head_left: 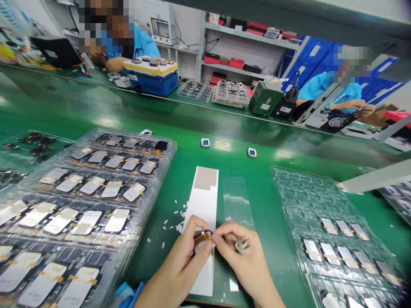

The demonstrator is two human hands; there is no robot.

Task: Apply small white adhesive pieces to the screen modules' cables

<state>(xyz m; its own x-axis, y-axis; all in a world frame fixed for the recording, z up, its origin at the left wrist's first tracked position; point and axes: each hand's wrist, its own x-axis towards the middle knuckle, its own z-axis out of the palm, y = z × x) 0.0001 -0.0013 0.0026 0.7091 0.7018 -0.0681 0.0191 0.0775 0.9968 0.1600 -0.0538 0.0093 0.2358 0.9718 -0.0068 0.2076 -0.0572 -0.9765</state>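
Observation:
My left hand (180, 265) is closed around a small watch-type display screen (207, 235) with a dark edge and a gold flex cable. It is held over a long white strip sheet (201, 205) with a beige patch at its far end. My right hand (248, 261) pinches at the right edge of the same screen, thumb and forefinger touching it near the cable. Tucked in the curled fingers of that hand is a pale, grey-tipped tool (242, 245), mostly hidden. Much of the screen is covered by my fingers.
A clear tray (167, 156) of similar screens lies to the left, and another tray (282, 205) with fewer to the right. White scraps (179, 226) and a clear film strip (236, 192) flank the sheet. Small square frames (205, 143) lie ahead. Two people work across the bench.

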